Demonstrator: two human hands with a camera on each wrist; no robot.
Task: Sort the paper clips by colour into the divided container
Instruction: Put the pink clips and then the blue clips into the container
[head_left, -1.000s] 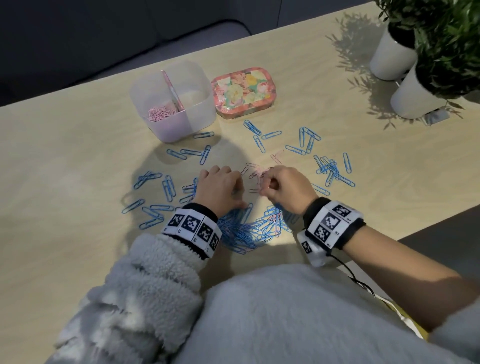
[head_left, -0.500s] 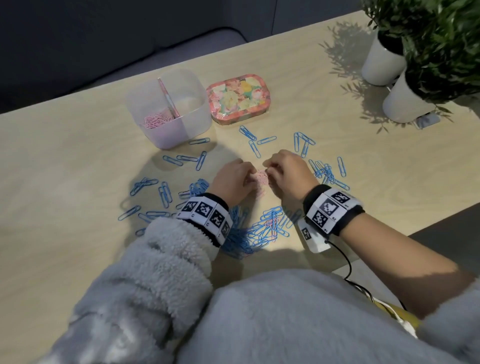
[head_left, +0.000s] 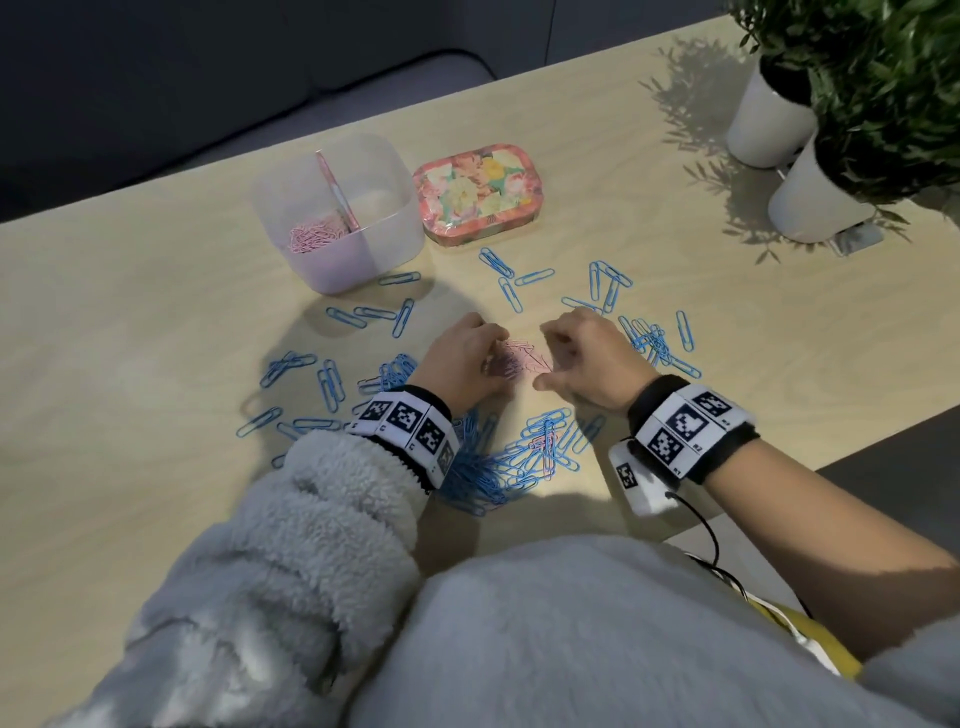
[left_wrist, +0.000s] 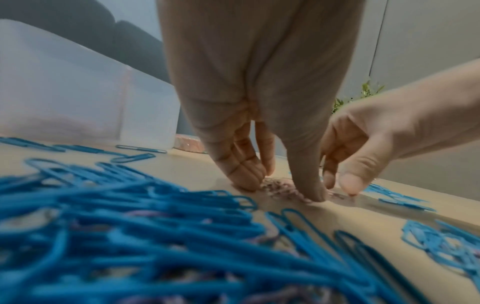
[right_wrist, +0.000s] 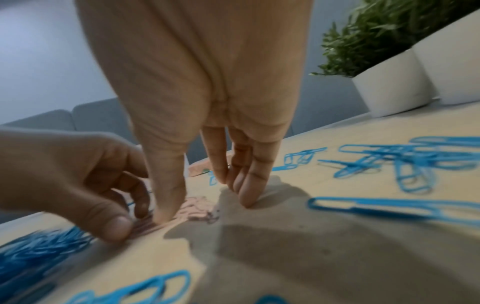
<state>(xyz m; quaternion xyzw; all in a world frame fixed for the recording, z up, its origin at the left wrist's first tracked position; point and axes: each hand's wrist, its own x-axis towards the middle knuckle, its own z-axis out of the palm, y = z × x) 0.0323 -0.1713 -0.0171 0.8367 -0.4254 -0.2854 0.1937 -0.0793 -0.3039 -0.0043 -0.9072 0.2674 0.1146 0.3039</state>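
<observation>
Container (head_left: 358, 244) at back-left of counter (head_left: 130, 338), tin (head_left: 475, 195) just right of it. Pots (head_left: 769, 124) far right. Clips (head_left: 524, 447) scattered in front, w/ hands (head_left: 462, 364) amid them.

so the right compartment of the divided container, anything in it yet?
Looks empty: the right compartment shows no clips, while pink clips fill the left.

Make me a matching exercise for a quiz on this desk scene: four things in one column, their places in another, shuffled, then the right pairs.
Things:
1. pink clips
2. flowered tin
3. white pots
4. divided container

Places:
A. far right corner of the table
B. just right of the divided container
C. between the left hand and right hand
D. far side of the table, left of the tin

Pairs: 1-C, 2-B, 3-A, 4-D
</observation>
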